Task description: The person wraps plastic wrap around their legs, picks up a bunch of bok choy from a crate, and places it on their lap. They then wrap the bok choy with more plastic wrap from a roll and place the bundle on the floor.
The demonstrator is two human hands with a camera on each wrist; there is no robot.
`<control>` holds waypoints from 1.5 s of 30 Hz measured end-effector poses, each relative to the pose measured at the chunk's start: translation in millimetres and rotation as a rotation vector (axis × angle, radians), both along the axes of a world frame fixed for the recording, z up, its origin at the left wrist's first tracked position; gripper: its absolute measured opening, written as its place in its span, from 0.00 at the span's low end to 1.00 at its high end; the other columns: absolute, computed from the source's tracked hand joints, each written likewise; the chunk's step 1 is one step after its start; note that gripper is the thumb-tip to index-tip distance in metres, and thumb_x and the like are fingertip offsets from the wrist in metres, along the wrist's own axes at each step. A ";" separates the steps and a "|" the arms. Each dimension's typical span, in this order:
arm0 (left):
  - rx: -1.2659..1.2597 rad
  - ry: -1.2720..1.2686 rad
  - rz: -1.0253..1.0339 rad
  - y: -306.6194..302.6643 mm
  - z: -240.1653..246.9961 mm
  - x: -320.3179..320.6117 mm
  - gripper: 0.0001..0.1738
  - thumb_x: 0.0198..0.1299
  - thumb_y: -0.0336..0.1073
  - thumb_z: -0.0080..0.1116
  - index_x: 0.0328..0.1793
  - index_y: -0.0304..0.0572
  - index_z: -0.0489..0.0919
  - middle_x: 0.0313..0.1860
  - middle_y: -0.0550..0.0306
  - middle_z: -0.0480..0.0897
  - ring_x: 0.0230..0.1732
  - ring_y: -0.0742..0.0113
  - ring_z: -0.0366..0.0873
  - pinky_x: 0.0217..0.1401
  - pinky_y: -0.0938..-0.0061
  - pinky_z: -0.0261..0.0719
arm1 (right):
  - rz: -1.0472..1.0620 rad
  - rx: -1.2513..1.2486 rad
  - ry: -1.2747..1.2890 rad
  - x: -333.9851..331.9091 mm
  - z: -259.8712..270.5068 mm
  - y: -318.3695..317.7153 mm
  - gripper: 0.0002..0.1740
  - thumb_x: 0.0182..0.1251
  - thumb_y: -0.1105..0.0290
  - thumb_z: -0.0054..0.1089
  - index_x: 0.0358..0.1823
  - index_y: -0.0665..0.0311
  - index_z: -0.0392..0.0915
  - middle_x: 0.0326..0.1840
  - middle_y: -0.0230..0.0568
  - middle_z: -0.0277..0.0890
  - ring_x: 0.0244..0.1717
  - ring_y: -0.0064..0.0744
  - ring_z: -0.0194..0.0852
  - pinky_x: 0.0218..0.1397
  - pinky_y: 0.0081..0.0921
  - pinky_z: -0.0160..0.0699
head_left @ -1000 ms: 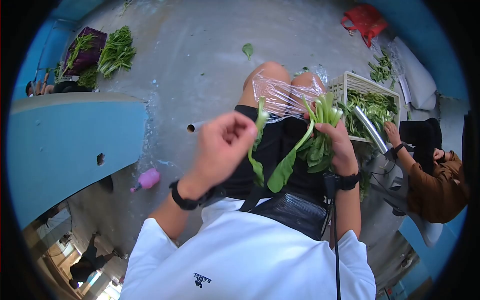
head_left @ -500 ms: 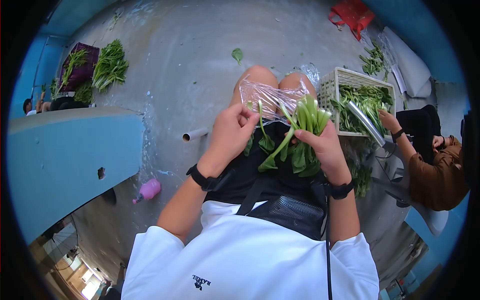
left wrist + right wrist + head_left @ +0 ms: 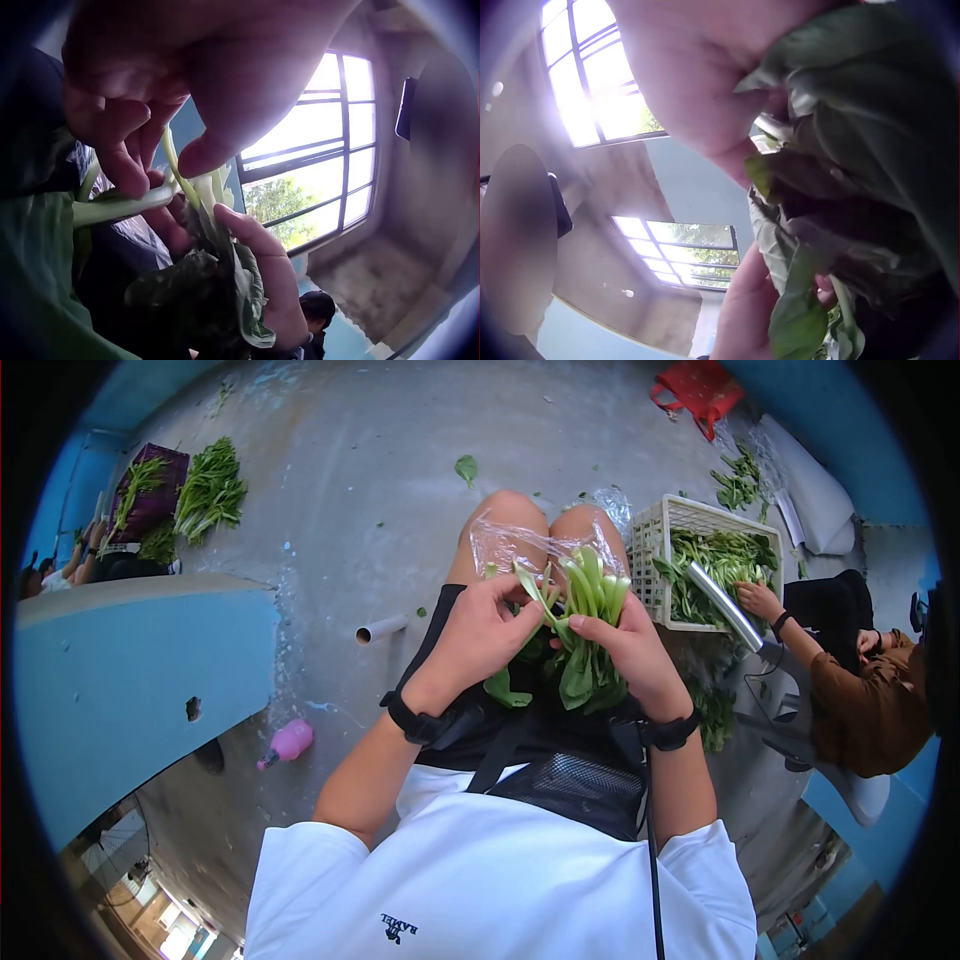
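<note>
My right hand [image 3: 643, 660] grips a bunch of leafy greens [image 3: 597, 592] over my lap, pale stalk ends pointing away from me and leaves hanging below. Right beside it, my left hand [image 3: 482, 638] pinches a green stalk [image 3: 532, 588] that leans against the bunch. The left wrist view shows a thin yellowish stalk [image 3: 172, 154] between my left thumb and fingers, with a thicker stalk [image 3: 124, 208] crossing below. Dark leaves [image 3: 870, 127] cover much of my right hand's grip in the right wrist view. Clear plastic film [image 3: 510, 543] stretches over my knees.
To my right, a white crate [image 3: 650, 560] of greens stands by a seated person in brown [image 3: 865, 705], with a silver roll [image 3: 725, 605] across its edge. A cardboard tube [image 3: 382, 629] and pink bottle [image 3: 287, 744] are on the left. A blue low wall [image 3: 140, 680] stands further left.
My left hand has moved right, from apart beside the bunch to right against it, bringing a stalk along. The bunch in my right hand has shifted slightly left.
</note>
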State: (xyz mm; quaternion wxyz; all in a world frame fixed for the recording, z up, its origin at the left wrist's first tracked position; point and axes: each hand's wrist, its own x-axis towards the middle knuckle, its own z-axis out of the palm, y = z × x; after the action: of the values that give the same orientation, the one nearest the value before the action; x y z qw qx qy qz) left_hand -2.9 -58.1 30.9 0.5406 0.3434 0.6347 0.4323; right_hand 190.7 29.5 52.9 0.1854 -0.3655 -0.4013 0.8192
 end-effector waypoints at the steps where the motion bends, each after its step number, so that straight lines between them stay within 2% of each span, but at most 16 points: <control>1: -0.036 0.005 0.003 0.4 3.5 2.0 0.14 0.70 0.33 0.69 0.56 0.32 0.85 0.39 0.61 0.88 0.28 0.83 0.78 0.31 0.83 0.74 | -0.009 -0.002 0.011 0.2 -3.5 -2.2 0.25 0.76 0.79 0.60 0.71 0.68 0.68 0.60 0.39 0.80 0.54 0.28 0.84 0.55 0.30 0.89; 7: 0.044 0.243 0.028 -0.4 11.2 9.6 0.13 0.65 0.30 0.72 0.54 0.34 0.85 0.40 0.59 0.89 0.30 0.81 0.79 0.35 0.82 0.77 | 0.009 -0.001 -0.044 3.4 -5.5 -1.0 0.26 0.80 0.78 0.50 0.77 0.66 0.64 0.69 0.42 0.77 0.59 0.30 0.83 0.65 0.31 0.84; 9: 0.073 0.176 0.068 -1.2 3.2 6.6 0.14 0.65 0.29 0.72 0.54 0.33 0.85 0.40 0.59 0.89 0.32 0.81 0.80 0.37 0.81 0.77 | -0.027 0.058 -0.076 3.2 -2.4 1.2 0.27 0.80 0.77 0.48 0.78 0.67 0.63 0.70 0.43 0.77 0.61 0.31 0.83 0.68 0.31 0.83; 11: 0.099 0.109 0.108 -1.1 -0.4 7.5 0.14 0.65 0.28 0.72 0.55 0.32 0.84 0.41 0.60 0.89 0.34 0.80 0.81 0.38 0.81 0.78 | -0.042 -0.148 0.063 5.4 1.2 5.1 0.28 0.78 0.79 0.47 0.79 0.69 0.62 0.71 0.47 0.77 0.65 0.34 0.83 0.70 0.30 0.81; 14: 0.170 -0.089 0.202 0.2 1.4 11.4 0.18 0.65 0.26 0.71 0.59 0.29 0.81 0.43 0.59 0.89 0.37 0.80 0.82 0.40 0.81 0.79 | -0.071 -0.180 0.102 3.2 -1.0 3.0 0.25 0.79 0.78 0.47 0.75 0.72 0.64 0.69 0.50 0.79 0.65 0.40 0.85 0.68 0.33 0.84; 19: -0.011 -0.176 0.196 -4.4 19.6 -24.3 0.22 0.69 0.27 0.66 0.66 0.28 0.76 0.41 0.57 0.87 0.33 0.76 0.82 0.31 0.82 0.77 | -0.126 -0.033 0.035 11.2 -9.9 8.6 0.22 0.79 0.77 0.49 0.71 0.73 0.66 0.67 0.53 0.79 0.59 0.44 0.88 0.59 0.34 0.90; 21: -0.011 -0.198 0.164 -4.1 23.9 -36.7 0.18 0.70 0.28 0.65 0.62 0.28 0.77 0.39 0.57 0.86 0.31 0.73 0.82 0.27 0.79 0.75 | -0.145 0.019 -0.005 14.8 -10.6 10.3 0.22 0.79 0.77 0.50 0.71 0.74 0.66 0.66 0.54 0.79 0.58 0.45 0.89 0.56 0.33 0.93; 23: -0.071 -0.051 0.064 0.5 21.4 -43.6 0.16 0.70 0.30 0.66 0.59 0.31 0.76 0.35 0.57 0.85 0.31 0.75 0.82 0.27 0.80 0.76 | -0.162 0.073 -0.077 16.1 -4.8 9.3 0.23 0.78 0.79 0.52 0.71 0.74 0.66 0.64 0.55 0.80 0.57 0.45 0.89 0.52 0.32 0.94; 27: -0.097 0.228 -0.098 24.1 24.6 -23.9 0.17 0.66 0.32 0.70 0.54 0.32 0.76 0.30 0.53 0.84 0.28 0.68 0.83 0.28 0.73 0.77 | -0.138 -0.023 0.023 10.9 3.5 10.1 0.23 0.79 0.78 0.52 0.72 0.73 0.65 0.65 0.56 0.80 0.60 0.48 0.88 0.58 0.35 0.92; 29: 0.149 0.650 -0.141 29.8 9.3 -19.1 0.21 0.62 0.35 0.74 0.53 0.30 0.78 0.27 0.47 0.83 0.26 0.55 0.83 0.31 0.64 0.79 | -0.111 -0.014 0.039 4.1 6.6 10.6 0.22 0.79 0.78 0.52 0.72 0.73 0.65 0.65 0.56 0.80 0.60 0.48 0.87 0.59 0.35 0.91; 32: 0.181 0.733 -0.089 27.5 5.5 -17.6 0.23 0.58 0.36 0.77 0.54 0.28 0.81 0.28 0.43 0.84 0.27 0.45 0.82 0.34 0.58 0.79 | -0.076 -0.003 0.051 -1.7 6.7 11.3 0.22 0.80 0.78 0.51 0.72 0.73 0.64 0.65 0.57 0.80 0.61 0.48 0.87 0.60 0.35 0.91; 38: 0.059 0.661 -0.098 20.4 9.3 -20.6 0.23 0.60 0.35 0.75 0.59 0.30 0.84 0.27 0.42 0.85 0.27 0.47 0.83 0.33 0.61 0.79 | -0.002 0.005 0.003 -11.4 3.3 14.7 0.24 0.79 0.79 0.49 0.73 0.75 0.63 0.66 0.57 0.80 0.62 0.48 0.86 0.61 0.35 0.90; 39: 0.058 0.660 -0.095 18.6 7.6 -20.9 0.23 0.60 0.35 0.75 0.59 0.30 0.84 0.27 0.42 0.85 0.27 0.47 0.83 0.33 0.61 0.79 | -0.022 -0.056 0.043 -14.3 6.9 15.1 0.23 0.78 0.78 0.48 0.72 0.74 0.66 0.66 0.55 0.80 0.61 0.43 0.87 0.62 0.34 0.88; 42: 0.068 0.693 -0.001 12.8 10.9 -19.0 0.22 0.63 0.36 0.73 0.59 0.29 0.84 0.25 0.47 0.84 0.25 0.57 0.82 0.32 0.66 0.79 | -0.037 -0.172 0.095 -21.1 12.7 14.7 0.24 0.76 0.78 0.46 0.71 0.73 0.69 0.68 0.52 0.80 0.61 0.38 0.86 0.66 0.34 0.85; 44: 0.137 0.367 0.163 10.3 32.8 -15.3 0.20 0.64 0.36 0.73 0.57 0.30 0.85 0.26 0.53 0.84 0.24 0.68 0.79 0.32 0.73 0.78 | -0.033 -0.228 0.108 -24.1 12.9 13.7 0.25 0.75 0.78 0.45 0.72 0.72 0.69 0.69 0.53 0.80 0.61 0.38 0.86 0.67 0.34 0.84; 45: 0.136 0.366 0.166 6.9 34.5 -13.1 0.20 0.64 0.36 0.73 0.57 0.30 0.85 0.26 0.53 0.84 0.24 0.68 0.79 0.32 0.73 0.78 | -0.043 -0.223 0.122 -25.6 11.6 12.9 0.25 0.75 0.78 0.45 0.72 0.72 0.69 0.69 0.52 0.80 0.62 0.38 0.85 0.68 0.34 0.84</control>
State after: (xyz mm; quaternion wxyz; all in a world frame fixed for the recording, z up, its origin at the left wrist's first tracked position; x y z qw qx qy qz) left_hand -16.0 -51.1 65.4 0.3543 0.3985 0.7179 0.4475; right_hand 165.1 42.4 64.5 0.1852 -0.3419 -0.2879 0.8752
